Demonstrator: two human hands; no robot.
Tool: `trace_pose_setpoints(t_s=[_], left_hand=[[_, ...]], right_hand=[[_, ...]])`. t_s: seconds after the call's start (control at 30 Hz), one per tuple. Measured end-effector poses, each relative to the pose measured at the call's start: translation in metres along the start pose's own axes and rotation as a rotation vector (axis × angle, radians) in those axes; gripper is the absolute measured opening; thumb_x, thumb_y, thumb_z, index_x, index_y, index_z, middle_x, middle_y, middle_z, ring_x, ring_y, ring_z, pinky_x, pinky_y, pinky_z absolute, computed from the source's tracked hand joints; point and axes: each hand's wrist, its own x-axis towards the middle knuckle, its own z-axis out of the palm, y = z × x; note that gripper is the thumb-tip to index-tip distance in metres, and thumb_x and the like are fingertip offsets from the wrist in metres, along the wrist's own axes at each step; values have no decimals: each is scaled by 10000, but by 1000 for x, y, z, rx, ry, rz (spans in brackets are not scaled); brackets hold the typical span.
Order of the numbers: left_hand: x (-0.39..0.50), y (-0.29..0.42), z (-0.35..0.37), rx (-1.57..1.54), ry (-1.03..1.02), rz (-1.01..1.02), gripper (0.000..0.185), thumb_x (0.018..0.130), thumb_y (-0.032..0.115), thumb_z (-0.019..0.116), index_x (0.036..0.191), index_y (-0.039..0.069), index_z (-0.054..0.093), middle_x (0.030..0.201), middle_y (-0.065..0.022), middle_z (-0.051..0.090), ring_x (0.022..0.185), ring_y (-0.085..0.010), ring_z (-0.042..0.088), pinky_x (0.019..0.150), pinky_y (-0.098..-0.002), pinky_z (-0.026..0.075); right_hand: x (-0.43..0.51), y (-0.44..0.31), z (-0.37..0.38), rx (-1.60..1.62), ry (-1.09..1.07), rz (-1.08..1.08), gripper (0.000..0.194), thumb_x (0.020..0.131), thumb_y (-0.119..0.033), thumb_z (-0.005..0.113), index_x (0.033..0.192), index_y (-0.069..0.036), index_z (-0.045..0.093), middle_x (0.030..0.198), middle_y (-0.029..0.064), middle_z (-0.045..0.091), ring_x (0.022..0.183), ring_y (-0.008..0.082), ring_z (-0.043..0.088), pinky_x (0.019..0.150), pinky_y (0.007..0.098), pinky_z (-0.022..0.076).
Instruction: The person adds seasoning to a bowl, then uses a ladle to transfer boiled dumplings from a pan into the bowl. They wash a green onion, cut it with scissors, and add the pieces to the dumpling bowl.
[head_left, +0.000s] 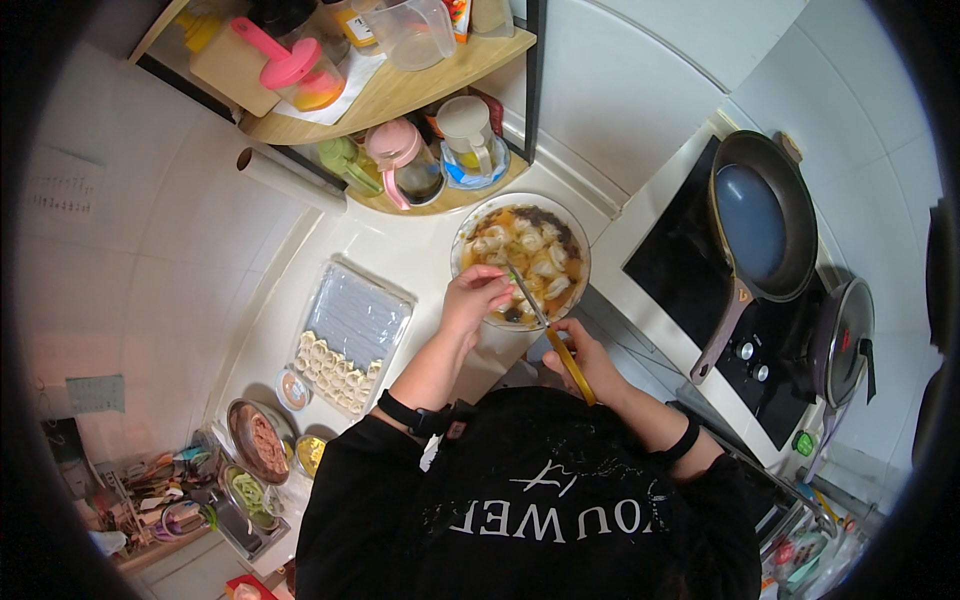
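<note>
My left hand (474, 297) pinches a small green piece, apparently scallion (513, 277), over the near left side of a large white bowl (581, 234). In the bowl, several wontons (531, 240) lie in brownish broth with dark flakes, perhaps seaweed. My right hand (592, 361) grips a pair of scissors with yellow handles (568, 364). The scissor blades reach over the bowl, their tips close to my left fingertips. Whether the blades touch the green piece is hard to make out.
A plastic-lined tray (352, 300) carries uncooked wontons (341, 375) to the left. Beyond it stand a metal bowl of minced meat (266, 444) and a small yellow-filled bowl (310, 453). A shelf (405, 101) with jugs rises behind. On the right cooktop (667, 255) rests a frying pan (750, 217) holding cloudy liquid.
</note>
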Motion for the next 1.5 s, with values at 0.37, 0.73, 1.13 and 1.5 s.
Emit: trace_pose_setpoints(t_s=[0.37,0.73,1.13,1.5], left_hand=[[1,0,-2,-26,-48,-30,157,819,2,627,968,-6,577,909,-96,624,837,-188,646,766,-267,545],[4,-1,10,19,-94,-44,167,837,47,633,978,-14,568,918,-115,628,833,-191,655,748,-269,550],[9,-6,17,73,-101,-35,180,832,54,653,982,-11,578,909,-108,633,825,-187,653,750,-260,552],[1,-4,16,62,-67,-31,172,846,9,610,1006,-29,562,972,-128,608,873,-224,646,793,-282,551]], right_hand=[[0,14,8,-7,-11,-129,629,883,-456,565,1286,-49,305,872,101,550,771,175,530,704,298,430],[-10,3,-6,37,19,-1,537,873,-405,606,1217,-62,379,847,83,560,784,146,536,668,286,429],[-14,9,-5,95,7,-129,575,890,-415,573,1231,-31,313,1012,99,615,850,162,557,767,294,453],[-14,9,-8,70,29,-63,600,867,-443,599,1237,-43,346,977,127,612,880,194,577,790,312,458]])
